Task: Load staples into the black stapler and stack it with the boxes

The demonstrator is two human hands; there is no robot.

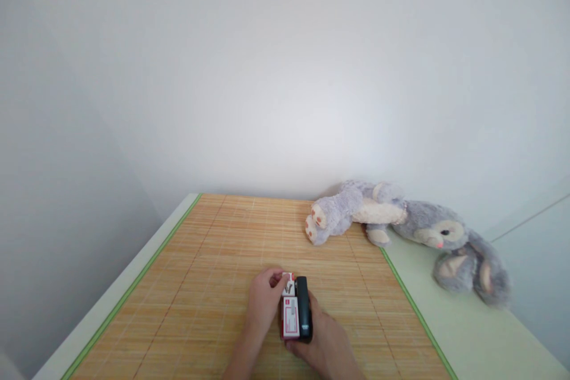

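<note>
A black stapler (303, 309) lies lengthwise on the bamboo mat, pressed close against a white box with a pink border (291, 317). Beyond that box, in line with it, is a smaller white box with a dark picture and a red corner (288, 286). My left hand (262, 300) has its thumb and fingers closed on the left side of the smaller box. My right hand (328, 335) wraps the stapler's right side, its thumb at the near end of the pink-bordered box. Something dark pink shows under that box's left edge; what it is I cannot tell.
The bamboo mat (214, 273) with green edging covers most of a pale table (481, 332). A grey plush rabbit (378, 211) lies across the mat's far right corner and the table. Behind it rises a white wall (285, 71).
</note>
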